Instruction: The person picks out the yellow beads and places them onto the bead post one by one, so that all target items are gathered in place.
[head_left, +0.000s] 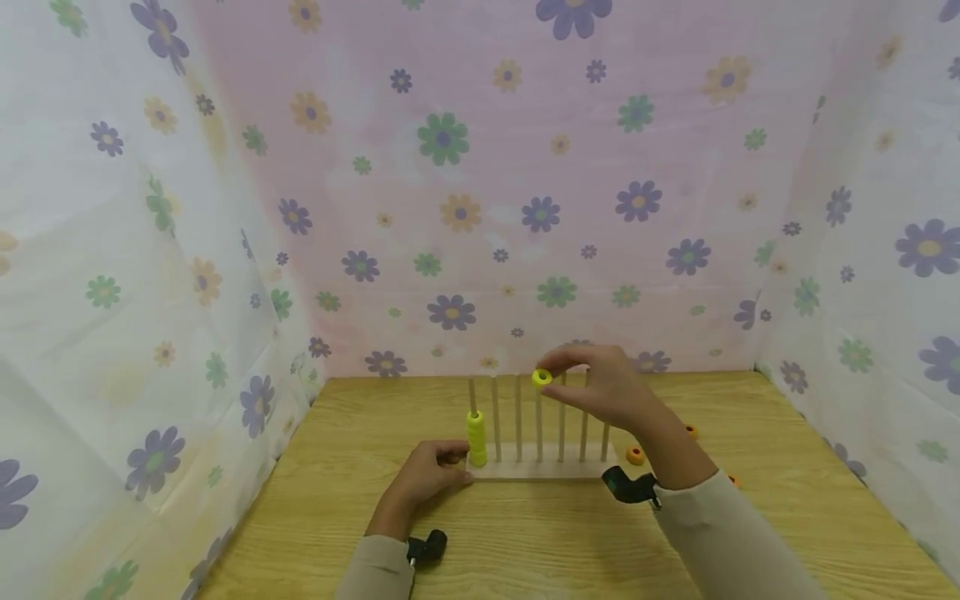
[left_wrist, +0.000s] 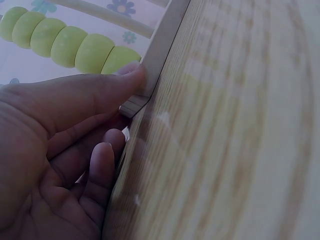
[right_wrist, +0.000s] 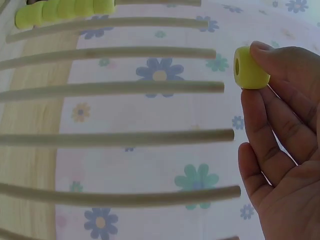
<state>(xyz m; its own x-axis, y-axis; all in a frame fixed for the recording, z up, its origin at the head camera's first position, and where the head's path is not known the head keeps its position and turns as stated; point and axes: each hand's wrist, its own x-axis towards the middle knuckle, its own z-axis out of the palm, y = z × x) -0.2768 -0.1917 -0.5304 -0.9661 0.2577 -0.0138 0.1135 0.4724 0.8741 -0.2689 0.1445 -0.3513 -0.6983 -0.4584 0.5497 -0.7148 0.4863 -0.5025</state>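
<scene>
A wooden peg rack (head_left: 540, 472) with a row of upright pegs stands on the table. Several yellow beads (head_left: 477, 439) are stacked on its leftmost peg, and the top of that peg sticks out above them. My left hand (head_left: 429, 482) holds the left end of the rack's base, the thumb (left_wrist: 107, 90) against its front side. Between thumb and fingertips, my right hand (head_left: 611, 387) pinches a single yellow bead (right_wrist: 251, 69). This bead is up at the height of the peg tips, apart from them, its hole (right_wrist: 237, 66) facing the pegs in the right wrist view.
On the table to the right of the rack lie an orange bead (head_left: 635, 456) and another orange bead (head_left: 691, 432), with a further orange piece partly hidden by the right forearm. Flower-patterned cloth (head_left: 510, 167) encloses the wooden table (head_left: 525, 542) at the back and sides.
</scene>
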